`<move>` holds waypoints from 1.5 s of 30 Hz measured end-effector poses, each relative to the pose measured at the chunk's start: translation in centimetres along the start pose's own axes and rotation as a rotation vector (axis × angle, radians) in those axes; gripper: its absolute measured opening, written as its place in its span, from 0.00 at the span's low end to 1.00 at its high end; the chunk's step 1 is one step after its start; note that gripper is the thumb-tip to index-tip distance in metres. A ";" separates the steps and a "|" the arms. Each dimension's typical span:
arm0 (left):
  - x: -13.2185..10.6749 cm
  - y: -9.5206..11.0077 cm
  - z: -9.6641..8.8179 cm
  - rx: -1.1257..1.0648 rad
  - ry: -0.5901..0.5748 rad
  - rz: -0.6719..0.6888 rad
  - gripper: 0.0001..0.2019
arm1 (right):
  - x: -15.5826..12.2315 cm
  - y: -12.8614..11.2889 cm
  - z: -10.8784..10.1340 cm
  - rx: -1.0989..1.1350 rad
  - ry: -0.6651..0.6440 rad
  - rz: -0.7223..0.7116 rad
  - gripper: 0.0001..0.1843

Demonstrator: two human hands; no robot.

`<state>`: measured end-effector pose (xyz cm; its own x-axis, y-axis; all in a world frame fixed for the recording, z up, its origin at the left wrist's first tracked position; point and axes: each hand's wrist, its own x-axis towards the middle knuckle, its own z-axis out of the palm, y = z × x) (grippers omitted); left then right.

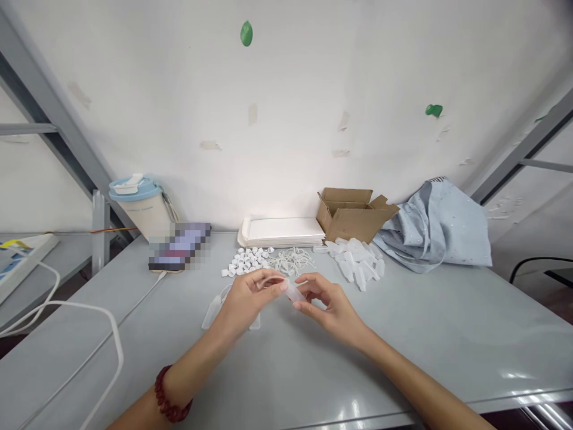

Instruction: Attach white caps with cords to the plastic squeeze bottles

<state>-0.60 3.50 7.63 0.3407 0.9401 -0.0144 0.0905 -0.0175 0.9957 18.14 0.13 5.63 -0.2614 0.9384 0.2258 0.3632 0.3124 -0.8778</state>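
Observation:
A small translucent plastic tube [295, 293] is held between my two hands above the middle of the table. My left hand [244, 298] is closed in a pinch at the tube's upper left end, where a white cord [267, 279] loops out. My right hand [329, 303] grips the tube's lower right end between thumb and fingers. Partly hidden under my left hand lie translucent pieces [211, 313], one with a cord loop. Just beyond my hands are small white caps [248, 261], a heap of white cords [293, 260] and a pile of translucent tubes [358, 260].
At the back stand a stack of white trays [284, 230], an open cardboard box [358, 221] and a light blue cloth bag [441, 227]. A phone [181, 246] with a charging cable [129, 310] leans by a blue-lidded cup [145, 206] on the left.

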 end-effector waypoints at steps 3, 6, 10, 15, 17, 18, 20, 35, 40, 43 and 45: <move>-0.1 0.1 0.0 0.006 -0.045 -0.040 0.12 | -0.2 0.1 0.1 -0.091 0.020 -0.049 0.17; -0.2 0.2 0.4 0.082 -0.066 0.014 0.10 | -0.4 0.4 0.4 -0.182 0.014 -0.155 0.18; -0.4 0.3 0.5 0.161 -0.096 0.071 0.10 | -0.5 0.7 0.9 -0.194 -0.025 -0.188 0.19; -0.4 0.3 -0.2 0.378 0.020 0.219 0.10 | 0.0 -0.1 0.8 0.303 -0.104 0.060 0.19; -0.5 0.1 -0.2 0.525 0.056 0.390 0.11 | 0.2 -0.2 0.6 0.542 -0.168 0.127 0.20; -0.5 -0.1 -0.2 0.589 0.038 0.484 0.13 | 0.3 -0.2 0.5 0.630 -0.190 0.155 0.20; -0.6 -0.4 0.1 0.685 -0.039 0.636 0.17 | 0.4 0.0 0.3 0.756 -0.216 0.209 0.21; -0.4 -0.6 -2.7 1.040 -0.272 0.339 0.13 | 0.1 0.4 1.3 0.119 -0.206 0.103 0.15; -0.6 -0.8 -2.9 1.045 -0.310 0.221 0.15 | 0.0 0.2 1.3 -0.010 -0.242 -0.024 0.16; -0.8 -0.5 -2.9 1.072 -0.339 0.172 0.13 | -0.3 0.0 1.5 -0.087 -0.306 -0.101 0.22; -0.9 -0.4 -2.9 1.077 -0.347 0.164 0.12 | -0.5 -0.1 1.6 -0.110 -0.343 -0.136 0.25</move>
<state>-3.66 3.68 7.48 0.6476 0.7575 -0.0824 0.7191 -0.5717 0.3951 16.75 -0.57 4.90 -0.5913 0.7891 0.1662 0.3937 0.4623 -0.7945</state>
